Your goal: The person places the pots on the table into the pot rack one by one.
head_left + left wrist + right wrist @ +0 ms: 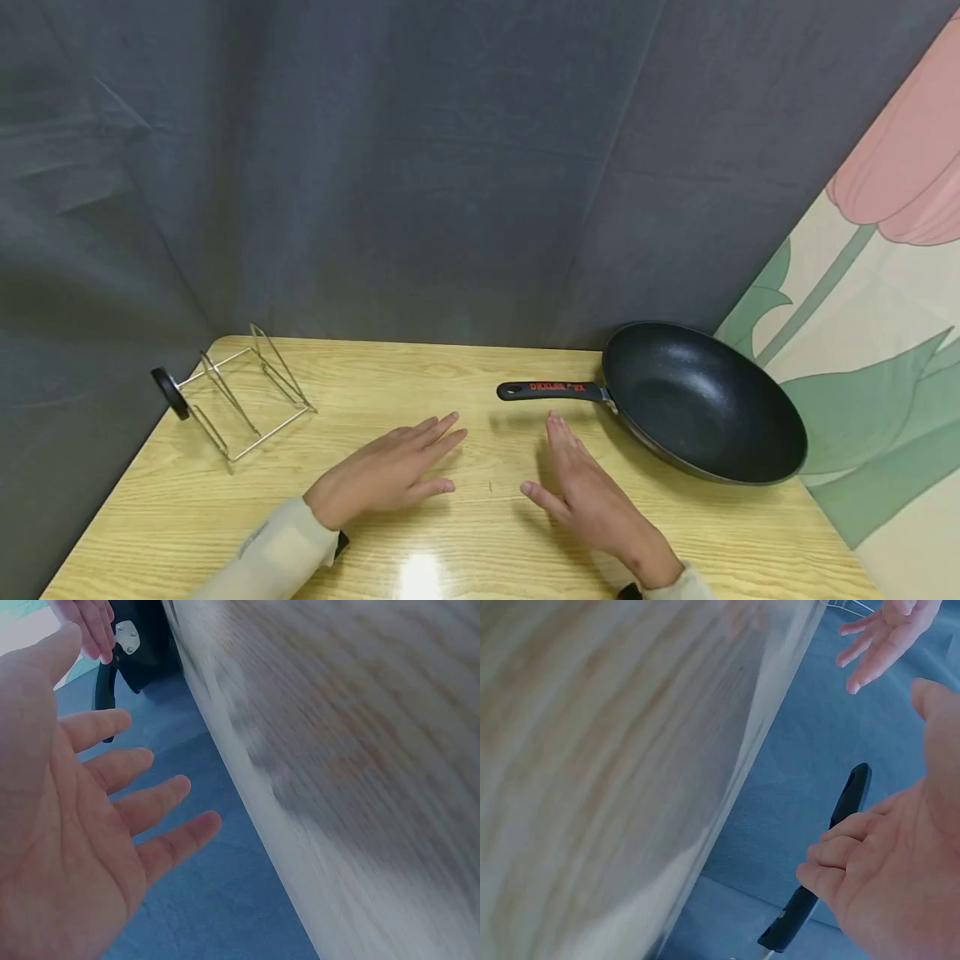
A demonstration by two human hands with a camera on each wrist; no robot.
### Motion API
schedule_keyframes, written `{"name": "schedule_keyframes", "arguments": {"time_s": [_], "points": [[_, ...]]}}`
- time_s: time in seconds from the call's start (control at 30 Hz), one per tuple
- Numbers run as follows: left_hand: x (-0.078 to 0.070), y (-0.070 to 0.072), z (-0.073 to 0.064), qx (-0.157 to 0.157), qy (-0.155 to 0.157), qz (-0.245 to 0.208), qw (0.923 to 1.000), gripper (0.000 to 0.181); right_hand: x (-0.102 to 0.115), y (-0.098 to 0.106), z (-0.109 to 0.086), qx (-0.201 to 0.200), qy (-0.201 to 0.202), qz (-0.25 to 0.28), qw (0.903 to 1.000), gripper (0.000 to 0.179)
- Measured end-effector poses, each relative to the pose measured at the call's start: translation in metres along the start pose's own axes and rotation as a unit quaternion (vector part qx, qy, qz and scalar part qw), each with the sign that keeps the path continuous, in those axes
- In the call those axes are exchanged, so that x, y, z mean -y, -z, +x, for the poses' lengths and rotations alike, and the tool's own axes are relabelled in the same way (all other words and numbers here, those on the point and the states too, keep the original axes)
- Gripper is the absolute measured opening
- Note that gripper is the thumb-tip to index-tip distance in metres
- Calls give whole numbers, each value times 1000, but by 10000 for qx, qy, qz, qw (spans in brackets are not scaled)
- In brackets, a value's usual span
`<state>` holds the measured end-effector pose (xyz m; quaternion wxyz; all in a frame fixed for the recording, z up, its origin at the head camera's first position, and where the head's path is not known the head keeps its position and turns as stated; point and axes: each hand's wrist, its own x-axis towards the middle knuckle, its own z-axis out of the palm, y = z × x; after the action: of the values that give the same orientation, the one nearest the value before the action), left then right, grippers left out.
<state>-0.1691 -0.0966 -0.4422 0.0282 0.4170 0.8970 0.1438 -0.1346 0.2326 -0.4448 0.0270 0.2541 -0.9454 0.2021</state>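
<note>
A black wok [701, 400] sits at the right of the table, its long handle [551, 391] with red lettering pointing left. My right hand [596, 500] hovers just in front of that handle, fingers straight, thumb spread, holding nothing. In the right wrist view the fingers overlap the black handle [795, 919]. Left of it, my left hand [393, 471] is held over the wood with fingers extended and nothing in it. The left wrist view shows its bare palm [67, 847]. At the far left stands a wire rack [240, 396] with a round black piece [170, 393] on one end.
Light wood tabletop [420, 375] spreads under everything. A dark grey-blue cloth [450, 167] hangs along the back and left edges. On the right is a panel with a printed pink tulip [900, 167], close to the wok's rim.
</note>
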Motion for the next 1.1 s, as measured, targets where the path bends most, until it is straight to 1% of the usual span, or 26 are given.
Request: {"name": "schedule_keyframes", "arguments": {"time_s": [0.23, 0.43, 0.63, 0.73, 0.9, 1.0, 1.1], "points": [[4, 2, 7, 28, -37, 31, 10000, 69, -2, 2, 4, 102, -187, 333, 9992, 96], [6, 2, 12, -22, -25, 17, 10000, 71, -1, 2, 6, 147, -212, 328, 9991, 96], [6, 4, 22, -46, -9, 68, 10000, 73, -5, 2, 5, 183, -283, 339, 9989, 96], [6, 5, 27, -40, -36, 17, 10000, 73, -7, 3, 5, 230, -370, 444, 9981, 96], [4, 7, 35, -82, -62, -137, 9999, 72, -8, 5, 6, 194, -479, 616, 9968, 92], [2, 7, 39, -121, -6, -143, 9998, 71, -9, 6, 6, 150, -610, 704, 9955, 92], [1, 6, 44, -257, 5, -93, 9996, 70, -9, 7, 7, 51, -843, 906, 9923, 90]]}}
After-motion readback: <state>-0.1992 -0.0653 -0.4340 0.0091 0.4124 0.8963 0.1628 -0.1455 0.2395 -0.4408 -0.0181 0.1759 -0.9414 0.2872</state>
